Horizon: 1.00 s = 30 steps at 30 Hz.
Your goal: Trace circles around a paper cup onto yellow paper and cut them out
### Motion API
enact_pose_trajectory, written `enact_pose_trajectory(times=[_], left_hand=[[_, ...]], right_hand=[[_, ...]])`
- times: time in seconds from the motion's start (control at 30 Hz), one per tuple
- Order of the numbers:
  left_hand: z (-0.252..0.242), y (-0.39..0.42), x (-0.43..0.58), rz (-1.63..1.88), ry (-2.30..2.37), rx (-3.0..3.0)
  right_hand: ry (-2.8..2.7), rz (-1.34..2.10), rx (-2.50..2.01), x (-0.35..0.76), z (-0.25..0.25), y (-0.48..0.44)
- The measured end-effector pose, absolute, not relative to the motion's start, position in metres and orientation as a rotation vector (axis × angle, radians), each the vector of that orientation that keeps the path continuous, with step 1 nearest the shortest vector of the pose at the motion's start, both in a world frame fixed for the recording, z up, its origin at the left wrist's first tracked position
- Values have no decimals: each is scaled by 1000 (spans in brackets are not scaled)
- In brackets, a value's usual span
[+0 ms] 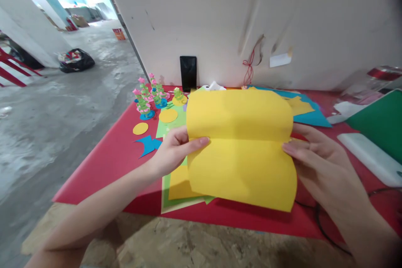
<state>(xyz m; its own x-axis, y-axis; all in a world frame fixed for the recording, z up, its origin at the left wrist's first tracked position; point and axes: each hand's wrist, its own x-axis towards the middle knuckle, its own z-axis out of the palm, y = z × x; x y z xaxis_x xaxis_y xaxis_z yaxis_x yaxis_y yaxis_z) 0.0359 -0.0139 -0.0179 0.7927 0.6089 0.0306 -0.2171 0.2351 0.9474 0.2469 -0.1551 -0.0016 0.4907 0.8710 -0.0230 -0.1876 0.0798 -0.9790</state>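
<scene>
Red table carries three paper trees and three yellow discs – above it, left hand and right hand each pinch one yellow sheet by its side edges

Between the fingers of both hands is a plain yellow sheet. Under the left fingers lie light green paper and another yellow piece. Beyond them sit yellow circles, a blue cutout and green-and-pink spiral figures on blue bases. The tabletop is red. Past the right fingers lie blue paper and a dark green sheet.
</scene>
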Motion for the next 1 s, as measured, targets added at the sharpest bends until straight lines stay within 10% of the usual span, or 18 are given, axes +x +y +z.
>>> enact_pose_trajectory(times=[0.6, 1.0], left_hand=[[10, -14, 39, 238, -60, 2146], [26, -13, 39, 297, 298, 2063]], right_hand=[[-1879, 1002, -1694, 260, 24, -127], [-1679, 1247, -1680, 246, 26, -119]])
